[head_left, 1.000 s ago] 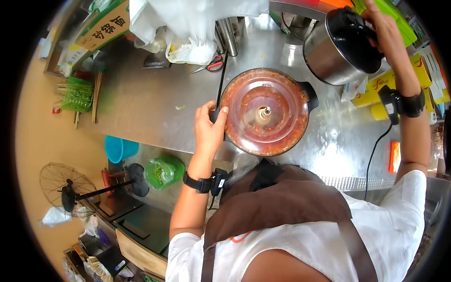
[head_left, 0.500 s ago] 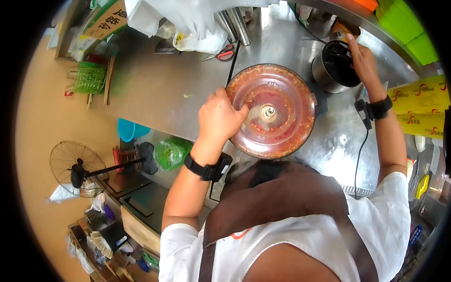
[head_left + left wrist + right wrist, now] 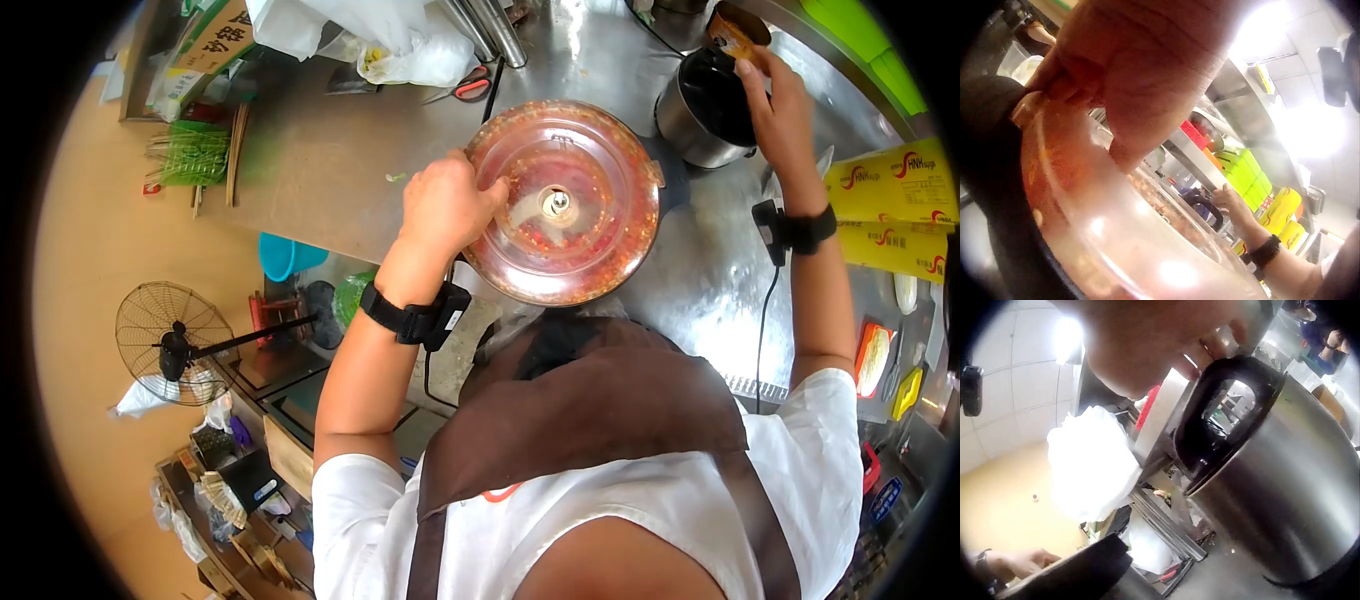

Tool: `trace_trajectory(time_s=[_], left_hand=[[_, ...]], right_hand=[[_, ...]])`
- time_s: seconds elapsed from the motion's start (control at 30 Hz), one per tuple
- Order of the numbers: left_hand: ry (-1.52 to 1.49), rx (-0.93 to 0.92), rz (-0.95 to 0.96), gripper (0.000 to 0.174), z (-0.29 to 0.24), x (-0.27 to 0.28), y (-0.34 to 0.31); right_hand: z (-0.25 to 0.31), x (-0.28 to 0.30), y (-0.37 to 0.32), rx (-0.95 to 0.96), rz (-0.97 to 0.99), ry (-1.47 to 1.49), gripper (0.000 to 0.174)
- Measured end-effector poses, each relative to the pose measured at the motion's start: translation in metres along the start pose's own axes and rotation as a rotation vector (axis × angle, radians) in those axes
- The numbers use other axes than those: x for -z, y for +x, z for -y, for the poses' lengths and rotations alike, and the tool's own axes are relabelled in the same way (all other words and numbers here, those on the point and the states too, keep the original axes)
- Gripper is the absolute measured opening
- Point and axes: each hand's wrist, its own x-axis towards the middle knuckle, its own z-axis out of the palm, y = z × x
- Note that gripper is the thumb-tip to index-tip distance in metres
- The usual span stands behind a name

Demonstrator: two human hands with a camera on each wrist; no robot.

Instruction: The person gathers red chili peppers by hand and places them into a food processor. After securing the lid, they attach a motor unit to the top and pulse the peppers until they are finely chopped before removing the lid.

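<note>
My left hand (image 3: 448, 203) grips the left edge of a clear plastic lid (image 3: 565, 270), thumb over the top and fingers bent at the rim. Beneath the lid, a round food-processor bowl holds red chopped food, with a spindle poking through the middle. A black bowl handle (image 3: 991, 131) shows beside the left fingers in the left wrist view. My right hand (image 3: 782, 120) lies at the top handle (image 3: 1191, 440) of a steel-and-black motor unit (image 3: 690, 135) on the counter. Its fingertips touch the handle's edge, and no fingers pass through the loop in the right wrist view.
Red-handled scissors (image 3: 472, 88) and steel tubes (image 3: 497, 30) lie behind the bowl, near white plastic bags (image 3: 415, 50). Yellow boxes (image 3: 890, 190) stand on the right. An orange packet (image 3: 735, 38) is just behind the motor unit.
The right hand has brought the tilted motor unit down upright onto the counter, and its fingers have loosened. My left hand has moved from the bowl's side handle onto the lid's edge.
</note>
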Motion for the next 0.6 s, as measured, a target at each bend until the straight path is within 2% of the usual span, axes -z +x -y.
trace_trajectory(time_s=[0.07,0.2,0.27,0.3,0.4,0.53,0.6], left_hand=[[-0.002,-0.006,-0.054,0.050,0.001,0.000,-0.003],[-0.004,-0.008,-0.244,0.051,0.012,0.022,0.001],[-0.113,0.073,-0.177,0.053,0.018,0.051,0.003],[-0.210,0.070,-0.203,0.055,0.028,0.055,0.004],[-0.317,0.160,-0.086,0.048,0.043,0.065,0.003],[-0.520,0.192,-0.023,0.042,0.050,0.053,-0.006],[-0.690,0.217,-0.004,0.051,0.055,0.049,-0.009]], right_hand=[[0.005,0.013,-0.006,0.110,-0.088,-0.061,0.042],[0.023,0.034,-0.028,0.051,-0.047,0.106,0.035],[0.034,0.039,-0.041,0.040,-0.038,0.143,0.033],[0.041,0.042,-0.047,0.004,-0.021,0.166,0.032],[0.046,0.044,-0.058,-0.044,-0.015,0.260,0.031],[0.048,0.044,-0.065,-0.106,-0.015,0.349,0.030],[0.056,0.048,-0.065,-0.123,-0.010,0.367,0.029]])
